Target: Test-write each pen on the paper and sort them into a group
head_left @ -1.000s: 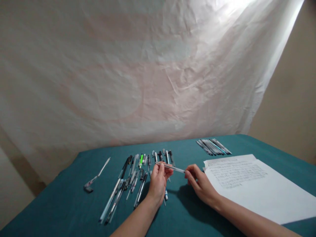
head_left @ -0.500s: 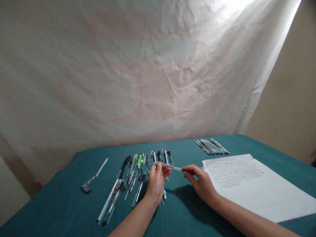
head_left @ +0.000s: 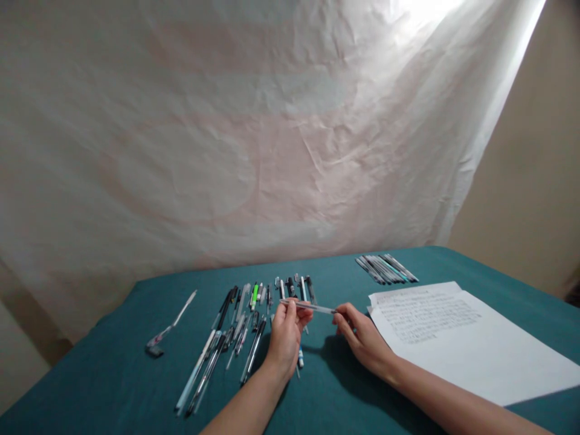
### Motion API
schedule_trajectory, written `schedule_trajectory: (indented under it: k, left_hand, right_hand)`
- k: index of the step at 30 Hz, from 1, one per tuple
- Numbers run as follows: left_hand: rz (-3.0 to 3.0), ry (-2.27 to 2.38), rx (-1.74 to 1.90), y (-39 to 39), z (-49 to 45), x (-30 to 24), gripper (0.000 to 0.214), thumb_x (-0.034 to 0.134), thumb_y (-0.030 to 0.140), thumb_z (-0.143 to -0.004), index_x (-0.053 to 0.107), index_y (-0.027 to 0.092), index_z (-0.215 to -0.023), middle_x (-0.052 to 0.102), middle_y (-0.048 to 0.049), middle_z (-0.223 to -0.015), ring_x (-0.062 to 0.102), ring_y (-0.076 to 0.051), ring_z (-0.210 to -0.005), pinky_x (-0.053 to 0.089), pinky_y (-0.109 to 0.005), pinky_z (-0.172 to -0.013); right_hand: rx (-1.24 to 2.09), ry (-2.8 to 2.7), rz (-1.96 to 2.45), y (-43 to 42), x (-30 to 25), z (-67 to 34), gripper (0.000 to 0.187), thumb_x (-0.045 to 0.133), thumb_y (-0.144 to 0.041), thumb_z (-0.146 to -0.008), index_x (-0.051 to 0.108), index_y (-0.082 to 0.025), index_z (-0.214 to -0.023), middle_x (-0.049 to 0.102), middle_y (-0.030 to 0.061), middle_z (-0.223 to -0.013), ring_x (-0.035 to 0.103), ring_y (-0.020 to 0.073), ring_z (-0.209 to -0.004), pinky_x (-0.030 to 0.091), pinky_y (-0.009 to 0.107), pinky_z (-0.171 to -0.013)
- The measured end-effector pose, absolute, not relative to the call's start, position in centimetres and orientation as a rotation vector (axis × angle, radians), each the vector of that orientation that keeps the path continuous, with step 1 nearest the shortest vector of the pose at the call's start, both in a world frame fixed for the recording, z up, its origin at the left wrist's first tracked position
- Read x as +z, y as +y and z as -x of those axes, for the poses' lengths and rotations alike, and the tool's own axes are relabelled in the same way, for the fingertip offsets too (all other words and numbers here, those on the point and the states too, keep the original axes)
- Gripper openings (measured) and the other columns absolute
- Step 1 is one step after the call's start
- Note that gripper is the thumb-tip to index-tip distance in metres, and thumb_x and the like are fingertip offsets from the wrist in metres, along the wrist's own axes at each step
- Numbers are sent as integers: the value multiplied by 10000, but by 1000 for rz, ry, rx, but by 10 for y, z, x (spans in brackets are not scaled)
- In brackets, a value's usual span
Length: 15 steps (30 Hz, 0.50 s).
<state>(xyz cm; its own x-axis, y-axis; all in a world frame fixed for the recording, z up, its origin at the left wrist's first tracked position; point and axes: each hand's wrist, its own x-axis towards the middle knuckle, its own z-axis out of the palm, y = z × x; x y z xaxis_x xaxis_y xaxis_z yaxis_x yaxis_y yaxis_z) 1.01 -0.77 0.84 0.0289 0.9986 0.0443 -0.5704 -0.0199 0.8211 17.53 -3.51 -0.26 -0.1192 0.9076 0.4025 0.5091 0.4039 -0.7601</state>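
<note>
A slim clear pen (head_left: 319,308) is held level above the table between my two hands. My left hand (head_left: 289,332) pinches its left end between thumb and fingers. At the other end, the fingertips of my right hand (head_left: 357,332) are closed on the dark tip. Whether that tip is a cap or the point, I cannot tell. Under and beside my left hand lie loose pens and pen parts, among them a green highlighter (head_left: 254,295) and a dark clear-barrelled pen (head_left: 254,350). A blue and white piece (head_left: 301,356) is partly hidden by my left wrist.
A tight row of pens or refills (head_left: 386,269) lies at the back right. White paper sheets (head_left: 480,350) with handwriting cover the right side. A crumpled strip with a dark end (head_left: 154,349) lies far left on the green tablecloth (head_left: 113,386). Behind hangs a pale sheet (head_left: 281,151).
Both hands keep their grip on the pen, almost unmoved. The whole view has shifted slightly, with the objects appearing a little further left.
</note>
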Motion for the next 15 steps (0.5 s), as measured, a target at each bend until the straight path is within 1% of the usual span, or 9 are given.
schedule_trajectory:
  k: [4,8,10,13,15]
  left_hand:
    - [-838,694,1403,-9,-10,9,187,541,316,-809,486,157,-890,634,-44,-842,595,-109,-713,470,-252,-718]
    - [-857,701,1388,-7,-9,8,190,553,318,-801,495,154,-879,632,-37,-837,588,-99,-706,465,-240,-718]
    - [-857,700,1386,-5,-9,6,197,562,315,-795,499,151,-885,632,-39,-838,586,-99,-707,465,-240,-721]
    - [-851,697,1383,-3,-9,5,204,577,308,-783,503,149,-887,632,-42,-841,587,-103,-714,466,-241,-720]
    - [-848,703,1383,-3,-9,6,206,587,305,-775,503,150,-880,632,-39,-832,588,-106,-713,468,-241,-715]
  right_hand:
    - [586,-1790,1223,-33,-5,-177,304,303,-386,-908,490,-193,-767,540,-9,-657,508,120,-605,382,233,-597]
    - [674,-1802,1181,-30,-7,-177,409,236,-412,-919,493,-186,-697,532,-11,-619,502,108,-575,384,220,-580]
    - [696,-1787,1175,-30,-7,-177,402,235,-416,-919,494,-184,-717,533,-15,-613,505,103,-565,385,216,-576]
    - [668,-1769,1186,-31,-4,-177,333,283,-412,-912,484,-187,-771,536,-20,-618,508,103,-565,385,216,-575]
    - [642,-1773,1185,-33,-1,-178,316,298,-408,-908,474,-190,-762,531,-21,-615,501,103,-562,383,217,-573]
